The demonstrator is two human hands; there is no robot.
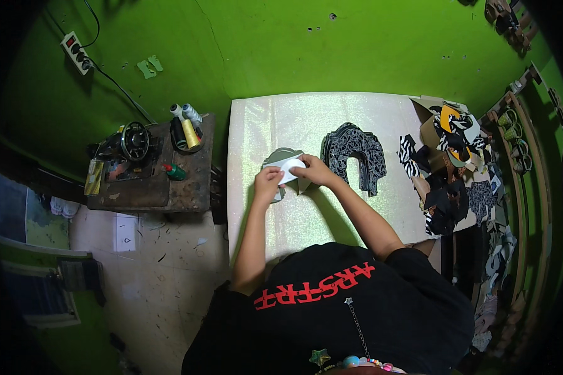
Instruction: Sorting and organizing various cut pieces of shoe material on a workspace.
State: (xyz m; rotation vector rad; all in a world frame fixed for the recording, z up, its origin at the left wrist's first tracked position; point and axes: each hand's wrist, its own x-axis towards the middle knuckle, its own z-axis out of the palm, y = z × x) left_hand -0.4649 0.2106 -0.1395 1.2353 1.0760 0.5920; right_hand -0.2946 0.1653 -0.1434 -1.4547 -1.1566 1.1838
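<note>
Near the middle of the frame, slightly left, both hands work on a small white piece (289, 169) held over a grey cut-out (280, 157) that lies on the pale, shimmering surface (275, 119). The left hand (268, 182) sits at the lower left of the white piece, its fingers curled and closed on the piece's edge. The right hand (313, 170) comes in from the right, fingers bent and pinching the same white piece at its right side. The two hands are just beside each other, almost touching, with the white piece between them. Whether the white piece rests flat on the grey cut-out or is lifted off it cannot be told.

Just to the right of the hands, on the same surface, lies a stack of dark patterned arch-shaped pieces (355, 153), black with fine pale lines, its open side facing the lower edge of the frame. Further right, at the surface's edge, a loose heap of fabric scraps (450, 169) in black, white, orange and brown spills down.

At the left of the frame stands a dark wooden sewing table (187, 187) with a black sewing machine (128, 147) and several thread spools (186, 125) on it. A power strip (76, 52) hangs on the green wall (263, 44) at the upper left.
</note>
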